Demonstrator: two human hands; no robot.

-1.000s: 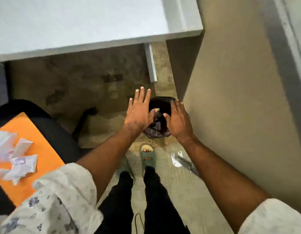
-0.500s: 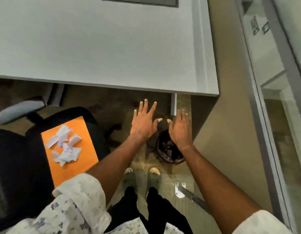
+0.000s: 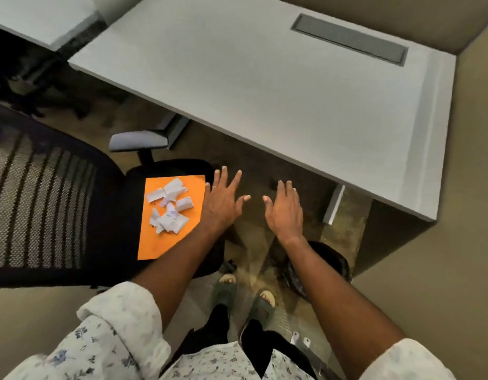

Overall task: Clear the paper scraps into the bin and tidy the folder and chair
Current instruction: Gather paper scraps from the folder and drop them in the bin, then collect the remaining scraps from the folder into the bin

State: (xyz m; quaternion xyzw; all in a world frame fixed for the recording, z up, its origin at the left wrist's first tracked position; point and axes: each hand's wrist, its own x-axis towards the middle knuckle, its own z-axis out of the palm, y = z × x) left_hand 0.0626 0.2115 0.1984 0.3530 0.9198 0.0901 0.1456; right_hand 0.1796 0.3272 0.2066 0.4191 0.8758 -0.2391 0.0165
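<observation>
An orange folder (image 3: 155,242) lies flat on the seat of a black office chair (image 3: 59,193) at the left. Several white paper scraps (image 3: 170,205) are heaped on the folder's far half. My left hand (image 3: 223,201) hovers open with spread fingers just right of the folder's far corner. My right hand (image 3: 285,209) is open too, palm down, over the floor under the desk edge. A black bin (image 3: 338,264) with a dark liner stands on the floor at the right, partly hidden by my right forearm.
A grey desk (image 3: 264,78) spans the far side, with a cable hatch (image 3: 349,39) at its back. The chair's grey armrest (image 3: 138,141) juts toward the desk. A beige partition wall (image 3: 442,270) closes the right side. My feet (image 3: 245,294) in sandals stand beside the bin.
Both hands have lifted away from the bin and moved left toward the chair. The view has swung up and left, bringing the folder and scraps closer to my left hand.
</observation>
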